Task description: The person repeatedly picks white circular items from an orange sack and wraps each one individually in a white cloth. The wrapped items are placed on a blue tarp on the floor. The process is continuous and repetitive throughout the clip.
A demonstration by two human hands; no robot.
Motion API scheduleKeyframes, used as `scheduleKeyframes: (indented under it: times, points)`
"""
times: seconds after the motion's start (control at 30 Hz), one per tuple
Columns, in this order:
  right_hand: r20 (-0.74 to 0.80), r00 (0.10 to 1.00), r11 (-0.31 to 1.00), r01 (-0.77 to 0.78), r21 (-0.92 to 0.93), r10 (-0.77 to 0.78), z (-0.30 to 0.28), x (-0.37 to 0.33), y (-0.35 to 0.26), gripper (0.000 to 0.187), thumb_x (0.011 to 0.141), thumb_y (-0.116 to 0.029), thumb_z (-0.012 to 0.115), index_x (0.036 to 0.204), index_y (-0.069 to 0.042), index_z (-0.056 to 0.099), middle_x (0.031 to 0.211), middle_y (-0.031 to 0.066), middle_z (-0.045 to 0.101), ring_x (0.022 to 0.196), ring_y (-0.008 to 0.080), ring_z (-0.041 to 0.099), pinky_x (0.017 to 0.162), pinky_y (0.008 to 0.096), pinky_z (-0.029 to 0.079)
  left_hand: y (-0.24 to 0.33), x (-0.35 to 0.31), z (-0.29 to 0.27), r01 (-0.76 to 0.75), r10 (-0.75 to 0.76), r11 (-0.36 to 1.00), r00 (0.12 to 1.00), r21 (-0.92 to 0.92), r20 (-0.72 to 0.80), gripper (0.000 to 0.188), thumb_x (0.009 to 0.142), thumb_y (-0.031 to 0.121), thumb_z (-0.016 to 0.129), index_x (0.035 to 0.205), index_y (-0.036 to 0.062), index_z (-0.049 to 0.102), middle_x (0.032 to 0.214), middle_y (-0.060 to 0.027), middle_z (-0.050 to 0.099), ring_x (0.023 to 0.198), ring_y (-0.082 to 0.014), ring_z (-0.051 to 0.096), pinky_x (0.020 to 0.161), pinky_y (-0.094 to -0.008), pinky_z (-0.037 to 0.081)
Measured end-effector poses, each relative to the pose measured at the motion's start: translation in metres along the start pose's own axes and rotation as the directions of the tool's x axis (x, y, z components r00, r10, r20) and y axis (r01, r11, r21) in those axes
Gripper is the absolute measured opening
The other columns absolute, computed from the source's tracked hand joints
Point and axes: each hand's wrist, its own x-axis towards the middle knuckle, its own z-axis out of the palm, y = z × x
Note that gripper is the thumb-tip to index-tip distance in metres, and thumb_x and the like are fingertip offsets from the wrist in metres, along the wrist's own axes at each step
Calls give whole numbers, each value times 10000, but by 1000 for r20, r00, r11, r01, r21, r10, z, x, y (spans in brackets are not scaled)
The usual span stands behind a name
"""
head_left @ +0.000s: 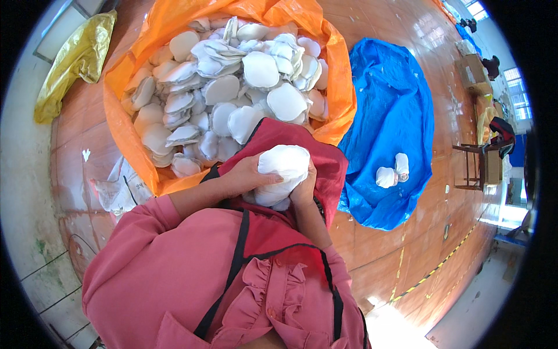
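Observation:
Both my hands are closed around a white, rounded bundle [286,161], held over the red apron [325,157] on my lap. It looks like a stack of soft pads in a white wrap, though its inside is hidden. My left hand [249,174] grips its left side, with the thumb across the front. On the other side, my right hand [304,187] wraps round the lower right of the bundle. Just beyond it stands a big orange sack [344,110], full of loose white round pads [260,70] heaped in layers.
A blue sack [383,87] lies spread at the right, with two white bundles [393,174] on it. At the left are a white sack [119,192] and a yellow sack [78,55] against the wall. Far right stands a wooden chair [469,166] near cardboard boxes [474,72].

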Motion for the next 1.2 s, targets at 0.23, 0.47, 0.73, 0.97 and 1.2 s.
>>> scheduleKeyframes:
  times: [0.23,0.47,0.73,0.97,1.2]
  points:
    - [29,908,892,-417,175,418,12,8,-21,352,1001,-157,519,1328,-27,528,1260,97,616,1118,218,608,957,366,495,12,20,-7,250,-311,910,939,-331,-148,380,903,175,714,1238,26,614,1100,-82,691,922,-164,672,796,-332,559]
    - [143,971,981,-195,3,193,12,-4,-24,335,1004,-101,531,1337,-66,526,1310,85,581,1145,164,561,937,310,478,-32,49,-71,215,-227,90,955,-972,190,335,1014,304,479,1227,73,595,1089,-111,705,948,-267,704,797,-435,607]
    - [336,928,905,275,-326,-161,38,4,-35,345,898,24,631,1227,-79,616,1246,75,624,1139,180,570,937,329,473,0,36,-62,276,-308,-49,910,-960,277,368,978,375,473,1153,113,664,1127,-102,710,1009,-261,699,860,-435,598]
    - [630,714,368,699,-613,-306,49,32,-59,406,710,-4,745,1087,-87,622,1199,93,625,1093,295,574,951,384,446,21,20,-54,369,-392,81,866,-926,310,324,988,320,528,1164,66,627,1068,-98,715,934,-241,720,774,-374,632]
    - [746,598,289,799,-528,-291,45,41,-62,417,644,-114,808,1014,-109,614,1088,50,646,942,272,583,830,384,455,26,-6,-54,410,-276,343,904,-845,327,358,983,320,553,1251,88,596,1120,-58,697,936,-200,708,720,-331,623]
